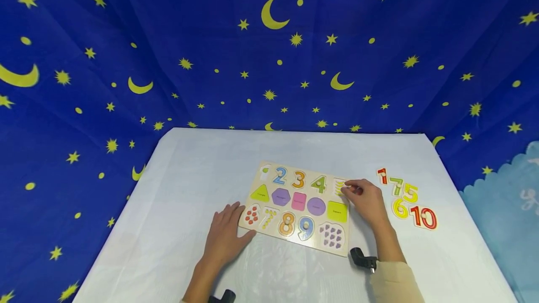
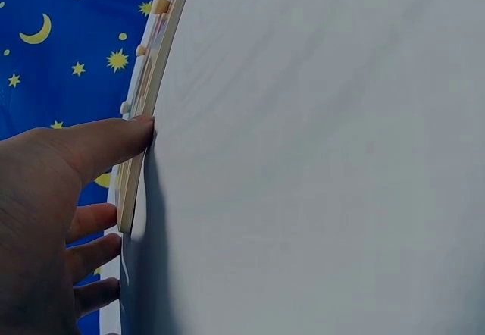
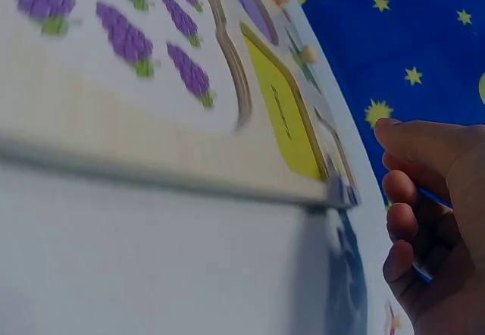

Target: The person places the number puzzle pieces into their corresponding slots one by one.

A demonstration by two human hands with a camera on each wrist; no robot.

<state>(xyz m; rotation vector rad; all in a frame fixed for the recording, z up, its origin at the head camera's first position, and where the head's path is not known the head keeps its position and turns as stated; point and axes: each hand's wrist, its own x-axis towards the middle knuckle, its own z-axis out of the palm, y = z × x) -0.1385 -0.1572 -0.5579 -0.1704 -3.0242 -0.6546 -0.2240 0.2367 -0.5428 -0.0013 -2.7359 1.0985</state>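
Observation:
A wooden number puzzle board (image 1: 287, 234) lies at a slant on the white table. Pieces 2, 3, 4, 8 and 9 (image 1: 306, 228) sit in it; the recesses for 1, 5, 6, 7 and 10 show printed pictures. My left hand (image 1: 225, 233) rests at the board's left corner, its thumb (image 2: 114, 142) against the front edge and the other fingers spread beside the left side. Over the banana-picture recess (image 1: 338, 186) at the top right is my right hand (image 1: 368, 202), fingers loosely bent, thumb near the index finger, no piece visible between them.
Right of the board lie the loose number pieces 1 (image 1: 382, 176), 7 (image 1: 396, 186), 5 (image 1: 410, 193), 6 (image 1: 399, 208) and 10 (image 1: 424, 218), close together. A blue cloth (image 1: 236, 50) with yellow moons and stars hangs behind the table (image 1: 168, 191).

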